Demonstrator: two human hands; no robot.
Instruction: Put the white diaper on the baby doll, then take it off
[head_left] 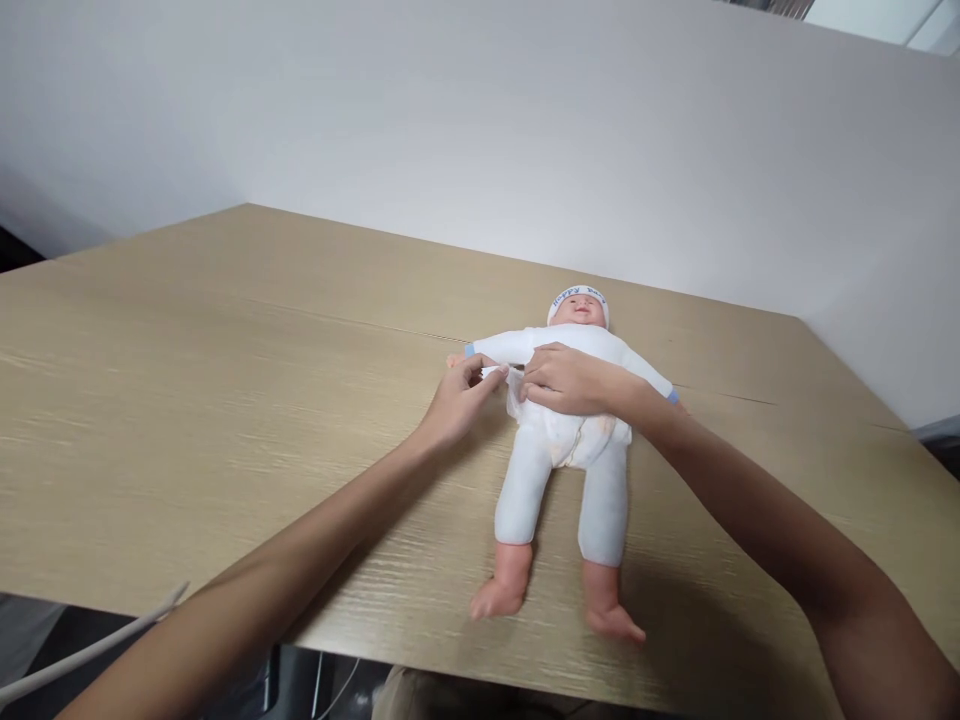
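Note:
A baby doll [564,470] in white clothes and a white cap lies on its back on a light wooden table [225,400], head away from me, bare feet near the front edge. A white diaper [574,436] is wrapped round its hips. My left hand [459,400] pinches the diaper's tab at the doll's left-hand side, just below its sleeve. My right hand [570,380] lies across the doll's belly, fingers curled and pressing on the diaper's upper edge.
A plain white wall [480,130] rises behind the table. The table's front edge runs close below the doll's feet. A pale cable [90,650] hangs at the lower left, below the table edge.

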